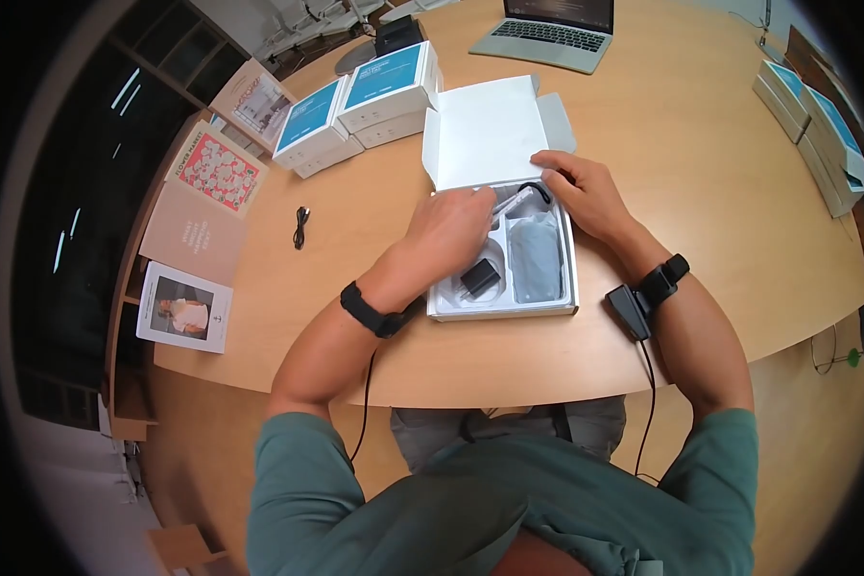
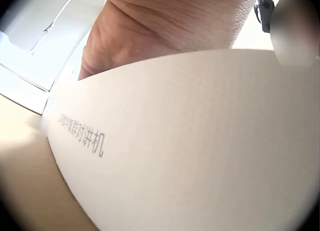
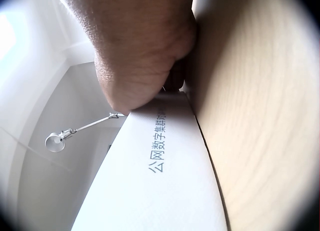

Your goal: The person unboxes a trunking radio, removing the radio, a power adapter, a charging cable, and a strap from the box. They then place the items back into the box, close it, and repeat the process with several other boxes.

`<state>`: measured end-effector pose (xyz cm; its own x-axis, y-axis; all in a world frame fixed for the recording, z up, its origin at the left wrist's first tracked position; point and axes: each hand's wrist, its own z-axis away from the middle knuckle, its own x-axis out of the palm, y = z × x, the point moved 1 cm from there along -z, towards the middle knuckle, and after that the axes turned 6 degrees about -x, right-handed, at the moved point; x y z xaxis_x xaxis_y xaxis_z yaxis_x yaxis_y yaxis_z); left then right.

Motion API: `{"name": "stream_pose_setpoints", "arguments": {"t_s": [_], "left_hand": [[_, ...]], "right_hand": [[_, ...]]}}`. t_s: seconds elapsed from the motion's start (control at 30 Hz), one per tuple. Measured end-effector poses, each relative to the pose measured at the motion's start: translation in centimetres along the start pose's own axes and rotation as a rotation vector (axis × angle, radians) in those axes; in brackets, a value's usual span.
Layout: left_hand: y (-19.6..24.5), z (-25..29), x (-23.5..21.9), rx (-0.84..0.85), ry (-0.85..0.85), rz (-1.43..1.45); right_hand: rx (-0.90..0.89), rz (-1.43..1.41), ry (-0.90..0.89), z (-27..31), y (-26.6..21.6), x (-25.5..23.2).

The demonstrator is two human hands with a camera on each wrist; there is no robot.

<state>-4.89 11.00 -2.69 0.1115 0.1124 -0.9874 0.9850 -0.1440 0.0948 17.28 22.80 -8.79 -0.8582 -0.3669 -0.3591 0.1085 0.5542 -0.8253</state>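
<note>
An open white box (image 1: 574,274) lies on the table, its lid (image 1: 485,125) folded back. In its moulded tray sit a grey device in a cloudy sleeve (image 1: 536,257) and a black plug adapter (image 1: 480,278). Toward the back of the tray lies a pale wrapped strip with a black cord loop (image 1: 535,192). My left hand (image 1: 451,228) reaches over the tray's left side, fingertips at that strip; whether they pinch it I cannot tell. At the back right corner, my right hand (image 1: 590,197) grips the box's edge, with some fingers hidden behind the printed side wall (image 3: 155,161).
Several blue-topped boxes (image 1: 389,77) are stacked behind to the left, more boxes (image 1: 816,134) at the right edge. A laptop (image 1: 547,38) stands at the back. Left lie a coiled black cable (image 1: 301,228) and books (image 1: 216,173). Thin cables hang from both wrist bands.
</note>
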Motion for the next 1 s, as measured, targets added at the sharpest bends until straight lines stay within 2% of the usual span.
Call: {"name": "stream_pose_setpoints", "arguments": {"t_s": [0.1,0.17,0.2,0.23,0.27,0.3,0.37,0.43,0.5,0.53,0.6,0.63,0.7,0.73,0.8,0.87,0.93,1.0], "left_hand": [[-0.1,0.5,-0.3,0.002,0.071,0.114],[-0.4,0.7,-1.2,0.041,0.188,0.266],[-1.1,1.1,-1.9,0.025,0.196,0.246],[-2.0,1.5,-2.7,-0.012,0.217,0.36],[-2.6,1.8,-3.3,-0.045,0.239,0.477],[-4.2,1.9,-3.6,-0.054,0.244,0.465],[-10.5,2.4,-3.9,-0.366,0.299,0.454],[-17.7,3.5,-3.6,-0.515,0.249,0.181],[-24.4,5.5,-1.8,-0.531,0.259,-0.059],[-26.7,6.5,-1.0,-0.533,0.263,-0.061],[-29.4,7.9,0.2,-0.571,0.13,-0.211],[-28.2,7.9,-0.4,-0.568,0.126,-0.206],[-25.0,7.4,-1.8,-0.765,0.159,-0.269],[-23.1,6.7,-2.1,-0.75,0.149,-0.25],[-19.0,5.3,-3.4,-0.501,0.304,-0.118],[-12.8,3.8,-4.3,-0.198,0.271,0.199],[-6.9,2.3,-4.2,0.013,0.125,0.363],[-3.7,0.8,-2.2,0.209,0.106,0.148]], "right_hand": [[0.018,-0.009,-0.015,0.0,-0.3,-0.1],[-0.005,-0.022,-0.019,-0.1,-0.2,0.0],[-0.056,-0.017,0.023,0.0,0.4,0.3],[-0.106,-0.015,0.063,-0.1,0.6,0.5],[-0.09,-0.024,0.054,0.0,0.9,0.5],[-0.1,-0.036,0.05,-0.1,0.8,0.5],[-0.014,-0.012,0.019,0.0,0.6,0.2],[0.015,-0.036,0.01,0.0,0.6,0.2],[-0.008,-0.022,0.015,-0.1,0.7,0.2],[-0.012,-0.022,0.014,-0.2,0.8,0.3],[-0.054,-0.018,0.042,-0.2,1.0,0.5],[-0.049,-0.014,0.042,-0.2,1.1,0.6],[-0.065,-0.044,0.053,-0.1,1.2,0.6],[-0.048,-0.025,0.058,0.0,1.2,0.4],[-0.032,-0.03,0.02,-0.1,0.7,0.2],[0.004,-0.026,0.007,-0.1,0.3,0.0],[0.032,-0.033,-0.015,-0.1,0.2,0.2],[-0.001,-0.032,0.018,-0.2,0.5,0.3]]}}
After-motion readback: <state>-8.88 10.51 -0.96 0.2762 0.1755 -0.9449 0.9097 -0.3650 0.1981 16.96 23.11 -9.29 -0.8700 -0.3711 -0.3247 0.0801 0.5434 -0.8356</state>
